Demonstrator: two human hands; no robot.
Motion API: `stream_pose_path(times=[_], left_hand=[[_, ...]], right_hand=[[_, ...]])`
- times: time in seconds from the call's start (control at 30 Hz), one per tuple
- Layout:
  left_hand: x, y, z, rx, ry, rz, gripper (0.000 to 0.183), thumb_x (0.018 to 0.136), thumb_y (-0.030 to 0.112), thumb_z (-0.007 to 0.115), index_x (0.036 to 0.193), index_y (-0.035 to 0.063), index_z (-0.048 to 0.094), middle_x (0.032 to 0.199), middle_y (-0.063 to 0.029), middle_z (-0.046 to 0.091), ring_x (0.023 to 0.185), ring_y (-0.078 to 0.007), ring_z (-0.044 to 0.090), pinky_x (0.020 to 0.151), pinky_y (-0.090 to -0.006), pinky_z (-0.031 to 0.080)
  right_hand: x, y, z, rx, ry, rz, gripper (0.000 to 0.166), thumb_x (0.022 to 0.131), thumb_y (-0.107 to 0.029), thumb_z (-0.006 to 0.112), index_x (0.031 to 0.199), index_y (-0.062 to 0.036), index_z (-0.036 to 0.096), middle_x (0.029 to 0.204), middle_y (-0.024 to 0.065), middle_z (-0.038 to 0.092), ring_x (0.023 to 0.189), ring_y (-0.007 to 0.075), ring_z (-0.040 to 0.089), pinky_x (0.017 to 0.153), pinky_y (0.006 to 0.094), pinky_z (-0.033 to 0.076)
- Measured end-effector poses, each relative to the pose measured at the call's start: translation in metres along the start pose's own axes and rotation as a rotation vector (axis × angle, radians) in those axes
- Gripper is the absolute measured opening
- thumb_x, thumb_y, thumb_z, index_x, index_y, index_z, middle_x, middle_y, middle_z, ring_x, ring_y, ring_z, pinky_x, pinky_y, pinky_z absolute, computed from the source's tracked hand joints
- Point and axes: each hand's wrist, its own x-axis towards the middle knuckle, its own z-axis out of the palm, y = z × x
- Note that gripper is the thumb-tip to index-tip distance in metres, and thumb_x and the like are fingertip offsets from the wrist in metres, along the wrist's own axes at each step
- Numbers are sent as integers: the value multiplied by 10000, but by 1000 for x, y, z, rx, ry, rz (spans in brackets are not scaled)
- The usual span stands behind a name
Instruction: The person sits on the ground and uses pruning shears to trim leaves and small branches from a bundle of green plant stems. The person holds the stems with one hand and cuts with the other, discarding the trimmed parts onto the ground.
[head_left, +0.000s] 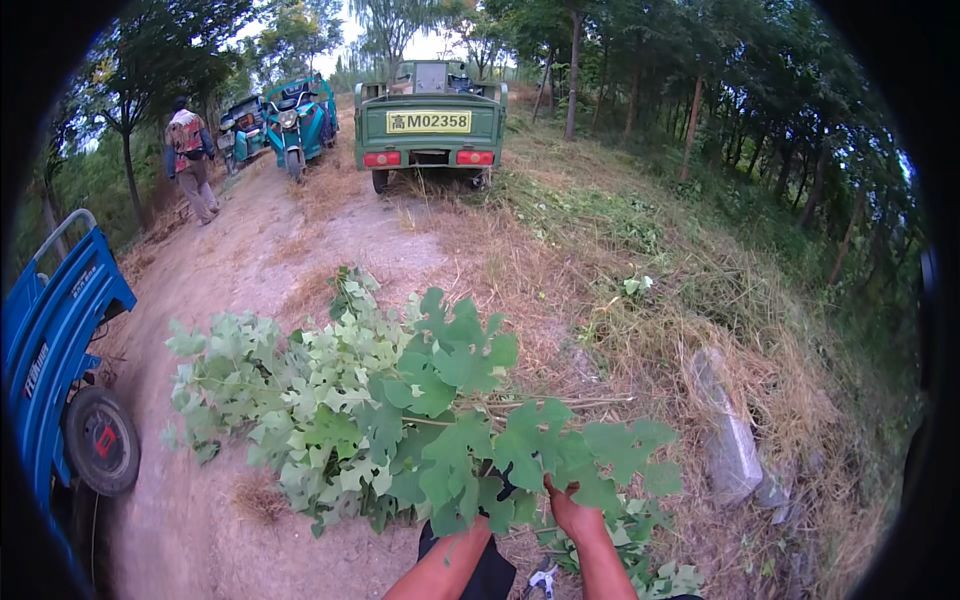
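A leafy branch (457, 442) with large lobed green leaves spreads in front of me, over my hands. My left hand (480, 523) reaches in under the leaves, which hide its fingers. At the branch's right part, my right hand (574, 514) has its fingers curled at a leaf, partly covered by it. Beyond lies a heap of cut leafy branches (300, 397) on the dirt, paler leaf undersides showing. Bare stems (577, 403) stick out of it to the right. Between my forearms, a hand tool with white handles (543, 579), perhaps pruning shears, lies low on the ground.
A blue cargo tricycle (64, 322) stands close at left. Ahead is a green cargo tricycle (430, 131) bearing a plate; teal tricycles (300, 124) stand farther left. A person (191, 157) walks near them. Stone blocks (731, 450) lie in dry grass at right, below trees.
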Motion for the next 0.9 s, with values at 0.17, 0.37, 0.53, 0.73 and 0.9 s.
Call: stream_pose_path(times=[0.17,0.37,0.53,0.73,0.9], left_hand=[[-4,27,5,-237,3,-91,281,968,158,525,1189,-14,555,1085,-162,635,1042,-282,633,946,-440,534],[-1,39,7,-476,14,-134,297,958,159,547,1201,-12,551,1102,-158,630,1044,-275,631,939,-445,538],[-1,38,0,-851,-27,-43,331,943,164,575,1225,-6,543,1137,-149,623,1051,-265,629,931,-450,543],[1,25,-7,-1022,-27,-41,317,952,204,584,1185,-9,555,1108,-148,629,1033,-268,636,914,-459,555],[7,26,2,-1014,57,-145,307,970,250,582,1122,-16,572,1053,-152,642,1007,-276,646,898,-468,567]], right_hand=[[24,-51,-44,490,-63,367,146,907,-136,637,930,9,632,763,102,652,612,183,617,534,320,486],[31,-42,-44,747,7,649,150,919,-136,619,866,4,622,620,52,580,452,107,529,349,233,370],[28,-10,-49,689,102,674,154,918,-118,579,819,0,571,623,31,519,417,111,487,335,255,371],[-5,88,-79,580,119,843,162,941,-139,535,844,-10,526,616,45,498,415,144,506,314,274,395],[-29,139,-91,743,168,1060,153,949,-139,525,864,-13,526,631,69,520,453,179,541,339,304,452]])
